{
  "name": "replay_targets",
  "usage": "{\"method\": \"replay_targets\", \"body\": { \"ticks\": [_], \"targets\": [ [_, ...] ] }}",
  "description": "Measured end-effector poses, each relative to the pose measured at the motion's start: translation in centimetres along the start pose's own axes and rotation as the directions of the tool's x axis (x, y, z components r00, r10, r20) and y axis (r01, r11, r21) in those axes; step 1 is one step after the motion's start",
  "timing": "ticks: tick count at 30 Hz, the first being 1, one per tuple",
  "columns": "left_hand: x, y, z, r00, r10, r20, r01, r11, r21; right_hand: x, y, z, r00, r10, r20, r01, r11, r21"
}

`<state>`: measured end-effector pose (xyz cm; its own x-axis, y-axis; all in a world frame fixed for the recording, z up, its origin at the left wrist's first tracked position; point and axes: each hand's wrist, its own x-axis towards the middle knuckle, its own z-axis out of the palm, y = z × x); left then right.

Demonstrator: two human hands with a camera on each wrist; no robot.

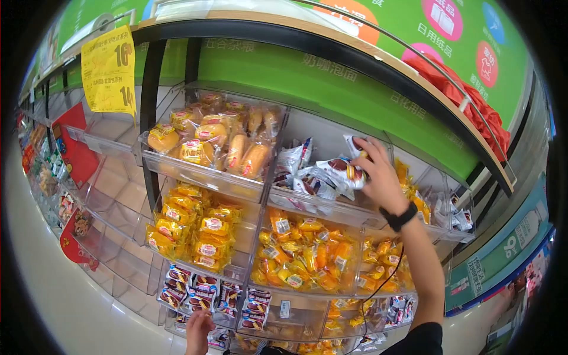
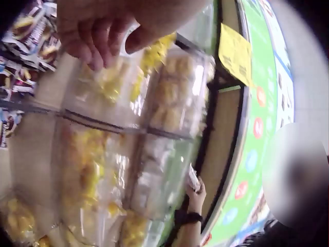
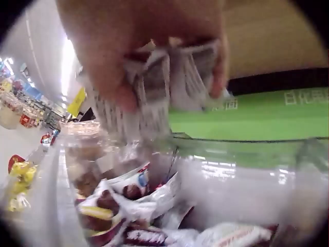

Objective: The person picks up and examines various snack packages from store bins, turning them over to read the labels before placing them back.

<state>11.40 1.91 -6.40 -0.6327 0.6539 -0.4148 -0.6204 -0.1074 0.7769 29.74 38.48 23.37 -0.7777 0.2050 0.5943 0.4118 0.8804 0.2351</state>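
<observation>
My right hand [image 1: 378,174] is over a clear bin [image 1: 331,207] on the upper shelf tier. It grips white snack packets [image 3: 154,85] between thumb and fingers, their printed backs towards the right wrist camera. Beneath them, similar white packets [image 3: 131,203] with brown pictures lie loosely heaped in the bin. My left hand [image 1: 200,323] hangs low, fingers loosely bent, with nothing in it. In the head view it overlaps the lower bins, close to the purple-and-white snack packets [image 1: 201,290].
Left of the bin, another clear bin holds wrapped bread rolls [image 1: 216,139]. Bins of yellow-wrapped cakes [image 1: 307,254] sit below. A wooden top board with a dark beam [image 1: 284,29] runs overhead. A yellow price sign [image 1: 109,74] hangs at the left, and a thin black cable [image 1: 384,284] dangles beneath my right wrist.
</observation>
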Motion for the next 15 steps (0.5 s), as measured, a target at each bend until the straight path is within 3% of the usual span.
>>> {"method": "replay_targets", "body": {
  "ticks": [3, 5, 7, 9, 13, 14, 15],
  "targets": [
    [-0.3, 3.9, 4.9, 0.933, 0.005, 0.360, -0.076, 0.980, 0.182, -3.0, -5.6, -4.0, 0.979, -0.037, -0.199, 0.039, 0.999, 0.007],
    [-1.5, 6.8, 9.0, 0.807, 0.040, 0.590, -0.199, 0.958, 0.207, -5.6, -8.4, -4.5, 0.962, -0.127, -0.240, 0.132, 0.991, 0.004],
    [-3.8, 9.0, 13.5, 0.767, 0.065, 0.638, -0.185, 0.975, 0.122, -8.0, -11.3, -3.9, 0.941, -0.143, -0.307, 0.181, 0.978, 0.099],
    [-4.6, 9.6, 15.9, 0.656, 0.038, 0.754, -0.045, 0.999, -0.011, -10.2, -13.6, -3.0, 0.940, -0.125, -0.319, 0.174, 0.976, 0.128],
    [-7.4, 9.8, 18.3, 0.706, -0.104, 0.701, 0.052, 0.994, 0.094, -13.6, -17.4, -2.5, 0.952, 0.022, -0.304, 0.050, 0.973, 0.227],
    [-7.0, 9.0, 18.0, 0.719, -0.075, 0.690, -0.022, 0.991, 0.130, -14.0, -17.9, -2.5, 0.953, 0.026, -0.303, 0.047, 0.971, 0.234],
    [-6.9, 8.4, 17.9, 0.731, -0.047, 0.681, -0.092, 0.982, 0.166, -14.5, -18.4, -2.5, 0.942, 0.157, -0.296, -0.076, 0.961, 0.266]
  ]
}}
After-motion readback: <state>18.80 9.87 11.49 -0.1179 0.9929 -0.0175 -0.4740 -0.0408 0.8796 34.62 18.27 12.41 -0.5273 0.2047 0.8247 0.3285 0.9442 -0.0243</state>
